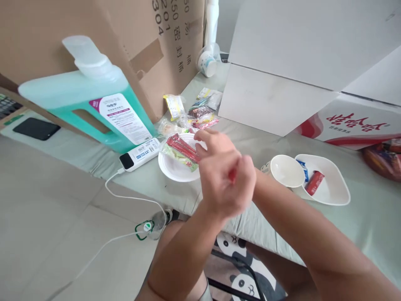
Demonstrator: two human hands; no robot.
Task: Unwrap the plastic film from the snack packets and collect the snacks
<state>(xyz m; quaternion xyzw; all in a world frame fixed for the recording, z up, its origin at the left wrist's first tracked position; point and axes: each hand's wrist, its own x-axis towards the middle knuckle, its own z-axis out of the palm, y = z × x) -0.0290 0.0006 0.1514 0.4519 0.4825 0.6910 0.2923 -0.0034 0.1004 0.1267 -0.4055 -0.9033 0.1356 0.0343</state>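
Note:
My left hand (224,184) is closed in a fist in front of the plate, slightly blurred. A bit of a small red thing (232,175) shows inside the curled fingers; its kind is hidden. Crossing behind it, my right hand (216,142) hovers at the right side of a round white plate (167,169). Its thumb and fingers are apart over the rim, with no held thing visible. On the plate lie red-wrapped snack sticks (180,144) and a pale green snack packet (178,155). My left hand and wrist cover the plate's right part.
Small snack packets (203,110) lie behind the plate. A teal liquid jug (87,104) and a white power bank (140,154) with a cable stand left. To the right are a paper cup (287,170) and a white tray (336,184) holding a red packet (314,182). Boxes line the back.

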